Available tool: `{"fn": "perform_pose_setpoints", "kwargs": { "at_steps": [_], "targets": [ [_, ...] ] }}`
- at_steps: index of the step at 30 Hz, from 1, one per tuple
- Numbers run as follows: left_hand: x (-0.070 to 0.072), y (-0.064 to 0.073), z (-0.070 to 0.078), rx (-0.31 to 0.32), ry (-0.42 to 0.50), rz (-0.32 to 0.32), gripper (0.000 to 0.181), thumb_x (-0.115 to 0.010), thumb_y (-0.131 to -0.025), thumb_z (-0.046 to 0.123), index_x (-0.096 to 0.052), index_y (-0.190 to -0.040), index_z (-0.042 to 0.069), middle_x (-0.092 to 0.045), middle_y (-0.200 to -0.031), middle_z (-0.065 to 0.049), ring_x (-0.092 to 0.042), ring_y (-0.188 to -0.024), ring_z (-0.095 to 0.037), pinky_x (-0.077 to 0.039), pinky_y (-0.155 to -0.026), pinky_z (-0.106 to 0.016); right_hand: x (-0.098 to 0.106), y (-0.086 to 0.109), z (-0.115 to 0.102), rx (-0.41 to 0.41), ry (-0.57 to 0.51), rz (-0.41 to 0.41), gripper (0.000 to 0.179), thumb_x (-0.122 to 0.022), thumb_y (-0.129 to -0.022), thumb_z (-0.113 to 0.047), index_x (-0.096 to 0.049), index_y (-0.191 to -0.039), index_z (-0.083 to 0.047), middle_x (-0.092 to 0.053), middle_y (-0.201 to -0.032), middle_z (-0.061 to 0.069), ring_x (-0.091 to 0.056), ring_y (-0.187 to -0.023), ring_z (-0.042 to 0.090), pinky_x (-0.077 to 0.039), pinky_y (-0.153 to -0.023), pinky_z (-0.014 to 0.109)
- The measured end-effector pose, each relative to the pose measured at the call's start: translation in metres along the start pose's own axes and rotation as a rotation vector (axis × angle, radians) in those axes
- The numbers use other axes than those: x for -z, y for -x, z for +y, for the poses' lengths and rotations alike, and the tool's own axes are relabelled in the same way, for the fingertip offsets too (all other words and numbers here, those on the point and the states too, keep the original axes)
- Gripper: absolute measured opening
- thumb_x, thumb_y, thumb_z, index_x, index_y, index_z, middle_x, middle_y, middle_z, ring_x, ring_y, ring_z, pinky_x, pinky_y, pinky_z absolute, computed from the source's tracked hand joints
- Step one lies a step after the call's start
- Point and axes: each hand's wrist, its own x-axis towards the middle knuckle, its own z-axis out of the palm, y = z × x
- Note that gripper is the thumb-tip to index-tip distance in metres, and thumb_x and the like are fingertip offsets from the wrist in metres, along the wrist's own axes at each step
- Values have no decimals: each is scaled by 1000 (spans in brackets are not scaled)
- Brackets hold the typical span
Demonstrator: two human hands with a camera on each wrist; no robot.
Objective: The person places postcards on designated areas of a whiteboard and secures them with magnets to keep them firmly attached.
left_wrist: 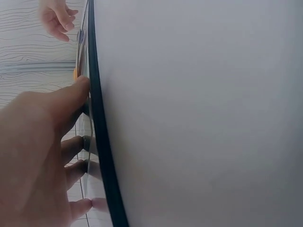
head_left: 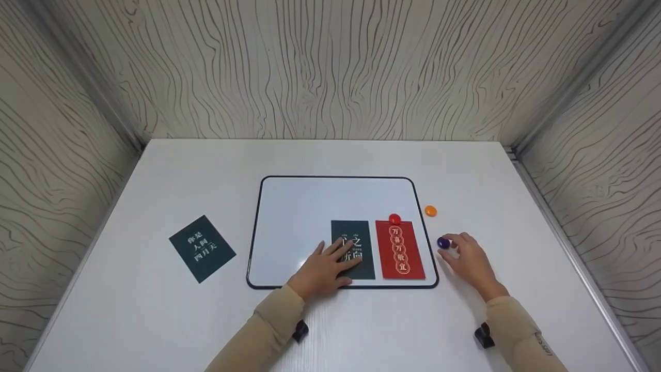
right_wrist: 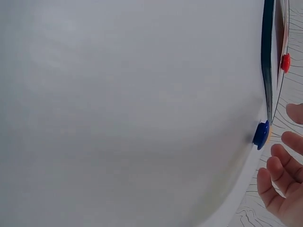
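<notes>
My left hand (head_left: 321,271) rests with spread fingers on a dark green card (head_left: 366,232) with white characters, partly covering it. This card lies on a black-framed whiteboard (head_left: 297,217). To its right on the board is a red card (head_left: 384,253), with a round red magnet (head_left: 394,219) at its top edge. Beyond the board's right side, my right hand (head_left: 471,263) has its thumb and forefinger on either side of a round blue magnet (head_left: 443,243). In the right wrist view the fingers stand a little apart from the blue magnet (right_wrist: 261,135), which sits on the table.
An orange magnet (head_left: 430,211) lies on the white table (head_left: 206,170) just right of the board. Another dark green card (head_left: 202,258) lies turned at an angle, left of the board. Wood-patterned panels (head_left: 320,67) enclose the back and sides.
</notes>
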Motion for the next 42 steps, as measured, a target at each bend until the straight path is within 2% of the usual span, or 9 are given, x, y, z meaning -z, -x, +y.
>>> {"fn": "perform_pose_setpoints", "kwargs": {
  "at_steps": [2,5,12,24,32,42],
  "targets": [
    [0,-1,0,2,-6,0,57,-51,-94,52,-30,-147,46,-22,-163,6,-17,-153,-21,-20,-124,-49,0,-1,2,-1,-11,1,39,-70,-86,-14,-60,-120,0,-58,-90,13,-54,-81,22,-48,-68,29],
    [-1,-1,0,3,-6,2,57,-51,-94,52,-31,-147,46,-22,-163,6,-18,-153,-21,-20,-124,-49,0,-3,5,-27,-29,-18,40,-69,-87,-15,-59,-123,0,-58,-88,12,-51,-78,19,-41,-65,24],
    [0,0,0,2,3,-1,57,-51,-94,52,-31,-147,45,-22,-163,6,-17,-153,-21,-20,-124,-49,0,-5,10,-71,-63,-46,42,-67,-88,-15,-57,-126,0,-55,-83,9,-46,-74,16,-36,-64,22],
    [2,1,1,5,25,-8,57,-53,-93,50,-33,-146,44,-24,-163,4,-18,-153,-22,-20,-124,-49,-3,-8,18,-129,-99,-101,44,-66,-90,-17,-55,-129,0,-55,-80,7,-48,-74,16,-37,-64,22],
    [1,0,1,0,21,2,56,-52,-95,49,-32,-146,45,-23,-163,6,-19,-153,-21,-20,-124,-49,-4,-11,20,-144,-126,-102,44,-66,-89,-17,-55,-127,2,-53,-77,6,-46,-72,16,-35,-65,24],
    [4,2,2,-1,35,5,56,-53,-94,49,-33,-146,44,-24,-163,5,-19,-153,-22,-21,-124,-50,-7,-15,21,-164,-143,-140,45,-65,-91,-19,-54,-129,1,-54,-80,6,-47,-73,15,-36,-65,24]
  ]
}}
